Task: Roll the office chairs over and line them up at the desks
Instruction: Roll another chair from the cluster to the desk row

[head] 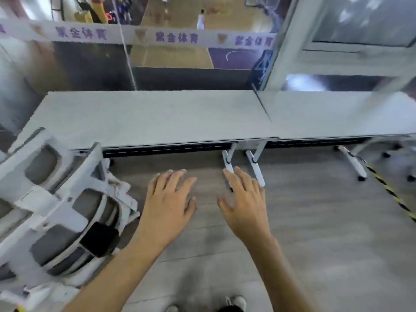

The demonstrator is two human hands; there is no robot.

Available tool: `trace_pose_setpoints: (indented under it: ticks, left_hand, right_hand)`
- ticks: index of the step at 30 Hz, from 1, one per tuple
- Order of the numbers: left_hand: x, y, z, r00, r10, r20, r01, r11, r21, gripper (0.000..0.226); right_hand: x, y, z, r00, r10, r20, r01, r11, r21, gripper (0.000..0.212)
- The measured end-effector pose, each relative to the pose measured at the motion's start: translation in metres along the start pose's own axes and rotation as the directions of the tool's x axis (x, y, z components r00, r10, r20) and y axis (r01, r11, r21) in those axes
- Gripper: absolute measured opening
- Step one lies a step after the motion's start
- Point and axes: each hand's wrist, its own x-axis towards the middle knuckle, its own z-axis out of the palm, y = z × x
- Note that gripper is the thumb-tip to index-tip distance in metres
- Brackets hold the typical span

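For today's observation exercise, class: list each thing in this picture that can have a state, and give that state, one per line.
left hand: open, fingers spread, holding nothing.
right hand: open, fingers spread, holding nothing.
office chair: at the left desk's near left corner, untouched, backrest toward the camera.
left desk: top bare, butted against the right desk.
right desk: top bare.
desk legs: standing on the floor side by side at the join.

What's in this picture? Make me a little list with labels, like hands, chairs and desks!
left hand: open, fingers spread, holding nothing
right hand: open, holding nothing
office chairs: white and grey, at the left, beside the left desk's end
desks: left desk and right desk side by side
floor: grey wood look
striped cable: yellow and black, at the right
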Motion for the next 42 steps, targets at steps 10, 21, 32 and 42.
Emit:
trace_pose_setpoints:
  ticks: [10, 21, 32, 42]
  left_hand:
    - [0.086, 0.242, 0.058, 0.936, 0.347, 0.062, -0.339, 0.933, -0.12, 0.042]
    - [0.142, 0.539, 0.141, 0.737, 0.669, 0.097, -0.634, 0.734, -0.245, 0.044]
    - [0.243, 0.808, 0.241, 0.555, 0.831, 0.027, -0.768, 0.524, -0.369, 0.038]
    - [0.327, 1.05, 0.3, 0.405, 0.914, -0.016, -0.827, 0.359, -0.432, 0.034]
  right_hand:
    - [-0.068, 0.205, -0.143, 0.917, 0.319, -0.24, -0.354, 0.928, -0.117, 0.055]
    - [-0.164, 0.444, -0.273, 0.688, 0.602, -0.406, -0.679, 0.731, -0.067, 0.049]
    - [-0.158, 0.671, -0.387, 0.525, 0.716, -0.46, -0.829, 0.553, -0.085, 0.05]
    - [-0.164, 0.868, -0.505, 0.354, 0.772, -0.529, -0.912, 0.409, -0.013, 0.05]
